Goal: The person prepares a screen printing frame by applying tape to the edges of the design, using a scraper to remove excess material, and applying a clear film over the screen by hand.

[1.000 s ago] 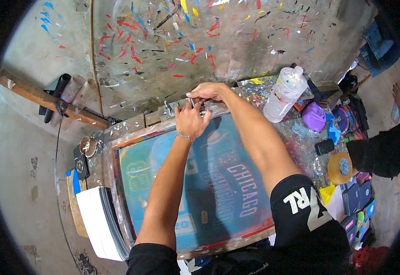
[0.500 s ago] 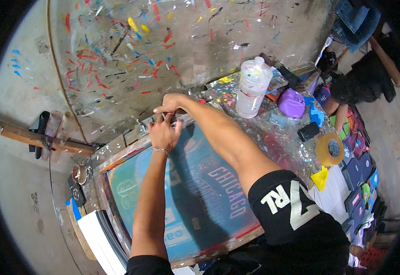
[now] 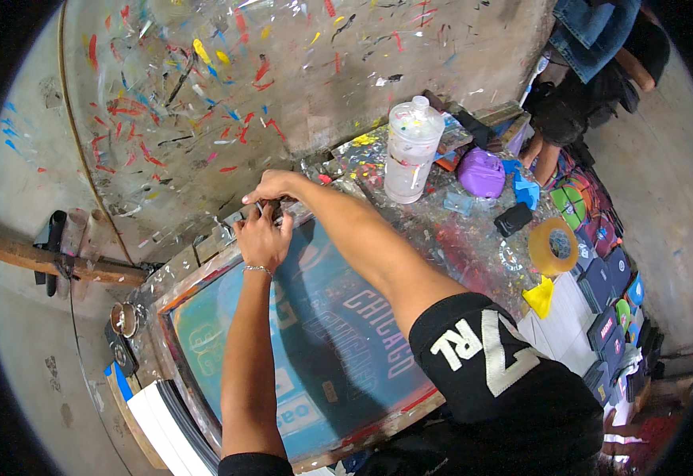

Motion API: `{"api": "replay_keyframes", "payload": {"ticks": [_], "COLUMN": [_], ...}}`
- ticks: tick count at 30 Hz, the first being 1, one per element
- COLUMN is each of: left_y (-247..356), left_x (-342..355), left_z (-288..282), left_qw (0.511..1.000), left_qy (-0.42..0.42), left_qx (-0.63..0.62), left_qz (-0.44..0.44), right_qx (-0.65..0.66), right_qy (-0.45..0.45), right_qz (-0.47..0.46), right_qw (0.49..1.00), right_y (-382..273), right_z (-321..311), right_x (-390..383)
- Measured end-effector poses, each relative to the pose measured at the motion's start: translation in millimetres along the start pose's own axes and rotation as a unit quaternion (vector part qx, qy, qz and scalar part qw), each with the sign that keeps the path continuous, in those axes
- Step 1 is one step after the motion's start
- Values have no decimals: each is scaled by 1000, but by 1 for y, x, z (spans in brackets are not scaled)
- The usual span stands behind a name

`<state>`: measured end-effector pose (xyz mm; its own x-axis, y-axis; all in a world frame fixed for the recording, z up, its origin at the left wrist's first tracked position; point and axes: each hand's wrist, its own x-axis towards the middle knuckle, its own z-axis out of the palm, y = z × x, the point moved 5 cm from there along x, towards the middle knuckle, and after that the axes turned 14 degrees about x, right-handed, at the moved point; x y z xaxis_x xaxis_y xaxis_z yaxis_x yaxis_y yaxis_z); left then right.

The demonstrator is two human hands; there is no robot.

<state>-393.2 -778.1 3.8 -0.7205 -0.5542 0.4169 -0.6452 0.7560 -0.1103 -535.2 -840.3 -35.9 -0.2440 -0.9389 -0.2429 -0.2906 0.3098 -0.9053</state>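
Both my hands meet at the far edge of a paint-stained screen frame [image 3: 203,272], over small hardware too hidden to identify. My left hand [image 3: 261,238], with a bracelet at the wrist, has bent fingers at that hardware, thumb slightly apart. My right hand [image 3: 273,186] reaches over it from the right, fingers curled around something hidden. Beneath my forearms lies the blue printing mesh [image 3: 322,381] with faint lettering. A translucent plastic bottle [image 3: 411,159] stands right of my hands.
Paint-flecked bench holds a purple bundle [image 3: 481,173], tape roll [image 3: 552,246] and yellow cloth [image 3: 538,297]. Left: wooden beam [image 3: 21,258], round tins [image 3: 124,320], white boards [image 3: 164,420]. Behind stands a spattered wall [image 3: 299,55]. At right, another person [image 3: 556,119] bends beside stacked items [image 3: 604,285].
My view has swung rightward, shifting the scene left in frame. My hands remain at the frame's far edge. The other person has bent over, reaching down beside the stacked items.
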Motion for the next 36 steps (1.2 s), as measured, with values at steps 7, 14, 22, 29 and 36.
{"api": "replay_keyframes", "payload": {"ticks": [7,14,22,29,36], "left_y": [10,-11,-21,-13,-13], "left_x": [7,-13,-14,-11,-13], "left_z": [-2,10,9,7,10], "left_qw": [999,998,995,994,990], "left_qy": [-15,45,9,-9,17], "left_qx": [-30,-38,-64,-88,-116], "left_qz": [-4,-39,-72,-63,-79], "right_qx": [-212,-24,84,103,61], "right_qy": [124,-39,-53,-39,-40], "right_qz": [-12,-27,38,56,42], "right_qw": [969,999,994,992,996], "right_y": [-10,-18,-24,-21,-14], "right_z": [1,10,22,9,-2], "right_x": [4,-31,-39,-39,-22]}}
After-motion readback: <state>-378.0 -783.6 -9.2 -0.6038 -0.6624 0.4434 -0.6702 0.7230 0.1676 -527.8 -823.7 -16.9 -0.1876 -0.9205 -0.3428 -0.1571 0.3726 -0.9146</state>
